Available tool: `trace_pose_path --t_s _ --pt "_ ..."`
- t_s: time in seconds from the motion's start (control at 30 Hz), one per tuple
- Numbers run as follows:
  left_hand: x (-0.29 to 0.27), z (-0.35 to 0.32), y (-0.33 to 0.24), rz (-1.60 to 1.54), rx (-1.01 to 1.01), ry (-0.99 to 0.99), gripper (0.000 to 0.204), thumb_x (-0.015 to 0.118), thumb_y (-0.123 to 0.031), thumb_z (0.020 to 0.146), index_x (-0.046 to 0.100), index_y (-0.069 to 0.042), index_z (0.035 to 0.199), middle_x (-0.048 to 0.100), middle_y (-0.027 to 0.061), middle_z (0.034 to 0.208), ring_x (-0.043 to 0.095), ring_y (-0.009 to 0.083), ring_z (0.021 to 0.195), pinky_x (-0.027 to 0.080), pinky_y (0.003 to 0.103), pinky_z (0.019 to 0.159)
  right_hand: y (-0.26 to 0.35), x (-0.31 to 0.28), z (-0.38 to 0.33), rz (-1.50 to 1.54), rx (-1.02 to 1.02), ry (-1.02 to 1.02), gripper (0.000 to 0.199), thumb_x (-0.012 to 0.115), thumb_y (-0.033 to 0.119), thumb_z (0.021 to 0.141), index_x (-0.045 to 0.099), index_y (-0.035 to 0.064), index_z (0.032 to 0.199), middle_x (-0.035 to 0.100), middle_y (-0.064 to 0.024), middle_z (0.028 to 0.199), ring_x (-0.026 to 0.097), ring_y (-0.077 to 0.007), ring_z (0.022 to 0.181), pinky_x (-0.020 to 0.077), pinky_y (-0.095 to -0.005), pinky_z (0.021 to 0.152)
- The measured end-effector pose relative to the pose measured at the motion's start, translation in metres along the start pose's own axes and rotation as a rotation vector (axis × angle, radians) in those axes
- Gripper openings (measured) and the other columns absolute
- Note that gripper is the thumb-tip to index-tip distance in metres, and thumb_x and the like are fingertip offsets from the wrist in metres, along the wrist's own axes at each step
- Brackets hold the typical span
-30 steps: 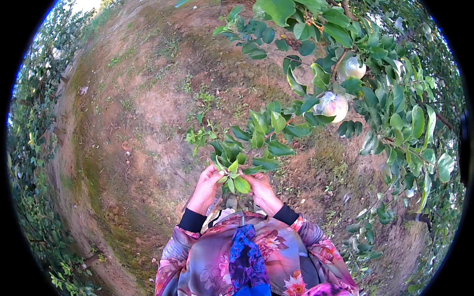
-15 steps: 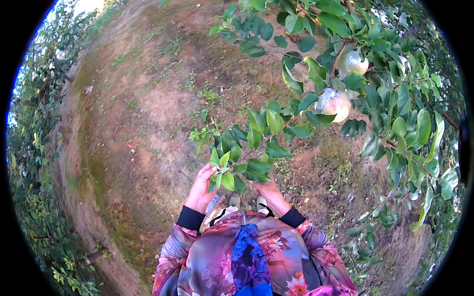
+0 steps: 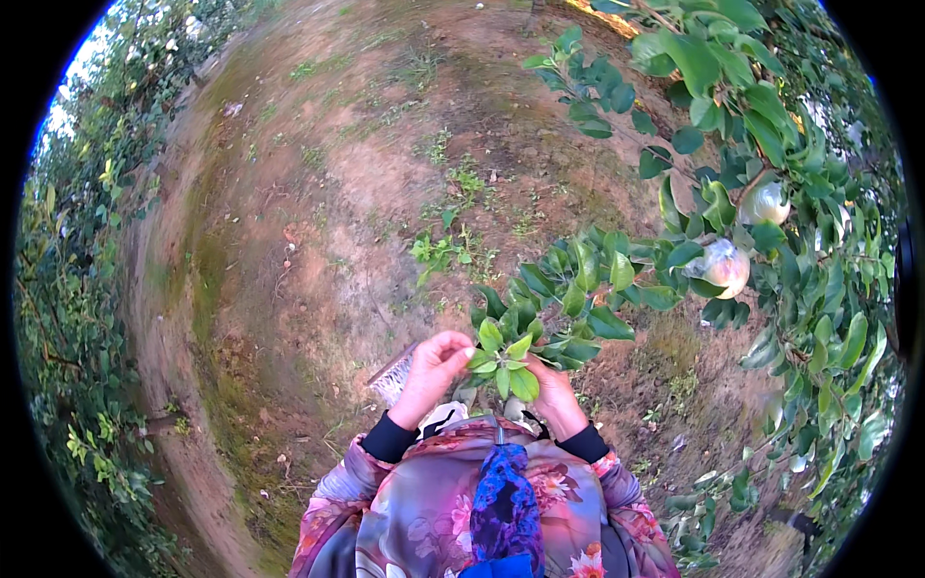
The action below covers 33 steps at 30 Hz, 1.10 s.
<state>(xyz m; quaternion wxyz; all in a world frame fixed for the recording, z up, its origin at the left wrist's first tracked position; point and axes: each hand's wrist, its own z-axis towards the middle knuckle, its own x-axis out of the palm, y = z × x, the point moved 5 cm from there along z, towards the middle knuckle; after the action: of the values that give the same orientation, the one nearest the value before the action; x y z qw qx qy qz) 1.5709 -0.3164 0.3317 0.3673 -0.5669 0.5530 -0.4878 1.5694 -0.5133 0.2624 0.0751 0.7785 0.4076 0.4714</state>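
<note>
Landmark: leafy twig. Left hand touching twig's left side, right hand touching its right. Basket just left of left hand, on ground. Two apples up-right of twig, in tree foliage.

Leaves waxy, slight gloss. Apples smooth, pale sheen. Ground rough matt dirt. Sleeves soft printed cloth, possibly satin — blurry.
</note>
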Motion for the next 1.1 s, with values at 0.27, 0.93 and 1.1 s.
trace_pose_path --t_s 0.27,0.93,1.1 --pt "0.018 -0.011 0.004 0.227 -0.009 0.164 0.026 0.065 -0.015 0.094 0.066 -0.001 0.116 0.067 -0.0027 0.097 0.057 0.0051 0.088 0.051 0.024 0.076 -0.003 -0.007 -0.005 -0.086 -0.011 -0.053 0.029 0.064 0.012 0.093 0.061 -0.0029 0.118 0.067 -0.0107 0.109 0.067 -0.0188 0.092 0.0542 -0.0323 0.077" --pt "-0.05 -0.008 0.012 -0.115 0.08 0.156 0.024 0.055 -0.022 0.101 0.067 -0.001 0.101 0.065 -0.0008 0.086 0.059 0.0069 0.079 0.05 0.023 0.071 -0.02 0.06 0.016 -0.159 -0.106 0.205 0.026 0.064 0.036 0.091 0.059 0.0119 0.1 0.059 -0.0003 0.087 0.05 -0.0133 0.073 0.0422 -0.0317 0.069" --pt "-0.083 -0.01 0.001 0.007 0.014 0.09 0.025 0.058 -0.021 0.098 0.064 -0.002 0.113 0.067 0.0019 0.089 0.061 0.0085 0.08 0.05 0.024 0.073 -0.037 0.059 0.044 -0.063 -0.069 0.307 0.031 0.067 0.038 0.09 0.06 0.0116 0.104 0.06 0.0 0.093 0.053 -0.0124 0.078 0.0433 -0.0307 0.071"
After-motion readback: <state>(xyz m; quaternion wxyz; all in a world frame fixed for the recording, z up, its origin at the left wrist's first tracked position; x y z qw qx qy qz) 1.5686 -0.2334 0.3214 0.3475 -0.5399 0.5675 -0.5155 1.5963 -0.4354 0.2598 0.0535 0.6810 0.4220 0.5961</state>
